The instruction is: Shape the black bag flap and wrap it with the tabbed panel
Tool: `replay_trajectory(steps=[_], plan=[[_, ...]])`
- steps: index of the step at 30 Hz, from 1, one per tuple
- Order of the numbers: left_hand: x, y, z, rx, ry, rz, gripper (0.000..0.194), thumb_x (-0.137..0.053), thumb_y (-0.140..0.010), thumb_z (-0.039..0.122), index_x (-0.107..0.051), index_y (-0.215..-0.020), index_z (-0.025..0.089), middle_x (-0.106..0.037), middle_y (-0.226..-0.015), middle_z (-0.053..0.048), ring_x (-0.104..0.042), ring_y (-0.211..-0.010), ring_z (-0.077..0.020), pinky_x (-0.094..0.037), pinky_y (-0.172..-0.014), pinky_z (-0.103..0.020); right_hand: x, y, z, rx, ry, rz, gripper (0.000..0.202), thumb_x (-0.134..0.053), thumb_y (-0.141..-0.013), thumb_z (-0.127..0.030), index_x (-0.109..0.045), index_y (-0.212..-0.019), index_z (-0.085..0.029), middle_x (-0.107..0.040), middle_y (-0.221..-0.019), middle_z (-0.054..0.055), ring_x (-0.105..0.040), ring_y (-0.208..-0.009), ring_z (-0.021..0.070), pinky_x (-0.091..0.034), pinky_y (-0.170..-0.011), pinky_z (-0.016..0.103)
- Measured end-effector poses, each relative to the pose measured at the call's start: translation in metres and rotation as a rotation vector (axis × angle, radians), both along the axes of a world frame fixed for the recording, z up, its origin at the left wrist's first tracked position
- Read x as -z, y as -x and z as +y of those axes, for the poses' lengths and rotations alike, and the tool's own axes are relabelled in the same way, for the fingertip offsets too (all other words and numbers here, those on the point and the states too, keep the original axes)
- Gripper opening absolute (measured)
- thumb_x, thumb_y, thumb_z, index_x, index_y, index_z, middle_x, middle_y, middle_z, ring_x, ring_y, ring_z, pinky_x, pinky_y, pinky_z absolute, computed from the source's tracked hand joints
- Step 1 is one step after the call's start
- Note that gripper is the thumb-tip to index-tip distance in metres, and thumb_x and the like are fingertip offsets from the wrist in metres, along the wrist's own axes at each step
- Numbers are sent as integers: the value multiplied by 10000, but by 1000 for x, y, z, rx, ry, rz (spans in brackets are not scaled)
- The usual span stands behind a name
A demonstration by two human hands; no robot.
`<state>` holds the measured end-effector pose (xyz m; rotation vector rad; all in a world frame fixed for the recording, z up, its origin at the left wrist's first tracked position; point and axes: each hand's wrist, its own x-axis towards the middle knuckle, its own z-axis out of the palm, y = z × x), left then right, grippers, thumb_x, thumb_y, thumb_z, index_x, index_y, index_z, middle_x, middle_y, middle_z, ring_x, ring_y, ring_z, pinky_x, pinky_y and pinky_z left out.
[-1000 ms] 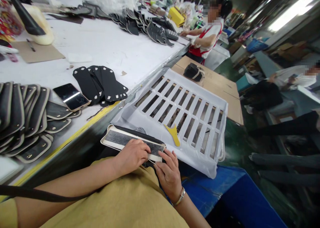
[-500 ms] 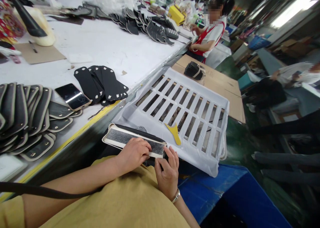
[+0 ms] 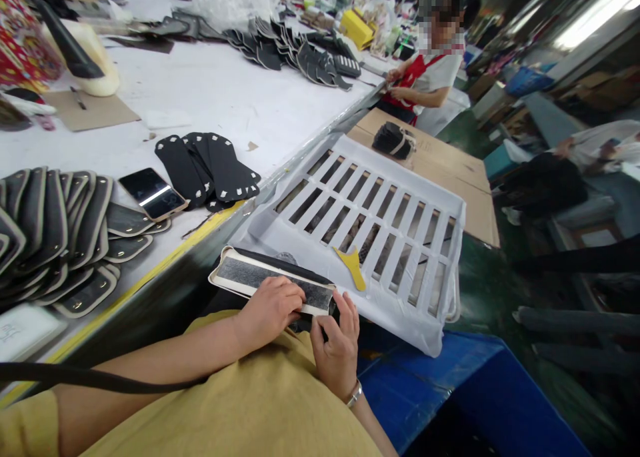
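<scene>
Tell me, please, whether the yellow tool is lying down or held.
Lying down: the yellow tool is on the grey rack; left hand and right hand touch a long piece.

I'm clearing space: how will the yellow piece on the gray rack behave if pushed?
The yellow piece looks thin, so probably light. Lying flat, it seems unlikely to roll. Its forked end might catch on the slotted gray rack.
</scene>
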<state>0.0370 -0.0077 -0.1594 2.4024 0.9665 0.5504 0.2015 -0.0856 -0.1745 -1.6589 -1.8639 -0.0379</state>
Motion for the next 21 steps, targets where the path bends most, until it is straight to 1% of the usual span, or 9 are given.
replay_trajectory(steps=[4, 6, 8, 11, 15, 18, 21], plan=[[11, 7, -7, 58, -255, 5, 123, -490, -882, 166, -611, -865, 151, -623, -1082, -36, -497, -977, -180, -378, -861, -354, 4, -2, -2, -6, -58, -25, 107, -549, -816, -121, -593, -776, -210, -452, -1326, 77, -365, -1274, 305, -319, -1029, 580], [15, 11, -9, 89, -355, -14, 140, -466, -880, 126, -605, -868, 126, -609, -1100, -69, -492, -994, -185, -380, -900, -356, 7, -5, -3, -17, -93, -40, 108, -562, -810, -118, -596, -789, -219, -474, -1305, 65, -385, -1260, 294, -308, -1037, 576], [16, 14, -8, 118, -401, -39, 151, -454, -876, 107, -601, -841, 117, -612, -1074, -80, -494, -989, -189, -378, -927, -361, 11, -7, -3, -29, -107, -45, 109, -577, -802, -118, -601, -797, -224, -490, -1288, 57, -398, -1252, 289, -300, -1044, 572], [13, 17, -2, 152, -367, -35, 160, -452, -878, 114, -600, -817, 128, -622, -1024, -65, -508, -965, -179, -392, -915, -353, 13, -10, -3, -35, -94, -37, 108, -582, -797, -123, -606, -796, -228, -492, -1291, 49, -401, -1255, 289, -292, -1051, 567], [10, 21, 8, 207, -208, -44, 170, -460, -896, 187, -620, -847, 154, -638, -997, -42, -539, -940, -147, -416, -866, -311, 12, -10, 0, -41, -88, -41, 108, -573, -792, -118, -601, -775, -221, -473, -1313, 48, -396, -1255, 296, -297, -1042, 566], [10, 21, 10, 177, -106, -94, 179, -470, -891, 208, -632, -830, 160, -644, -1020, -40, -548, -959, -141, -411, -885, -304, 12, -10, 1, -48, -81, -42, 106, -564, -793, -120, -591, -770, -220, -456, -1326, 47, -386, -1259, 301, -305, -1032, 570], [7, 18, 8, 117, -61, -54, 177, -473, -876, 164, -619, -776, 159, -644, -1048, -29, -540, -968, -158, -409, -869, -328, 12, -10, 2, -43, -64, -36, 101, -568, -785, -120, -587, -765, -217, -429, -1351, 45, -372, -1267, 310, -306, -1030, 571]])
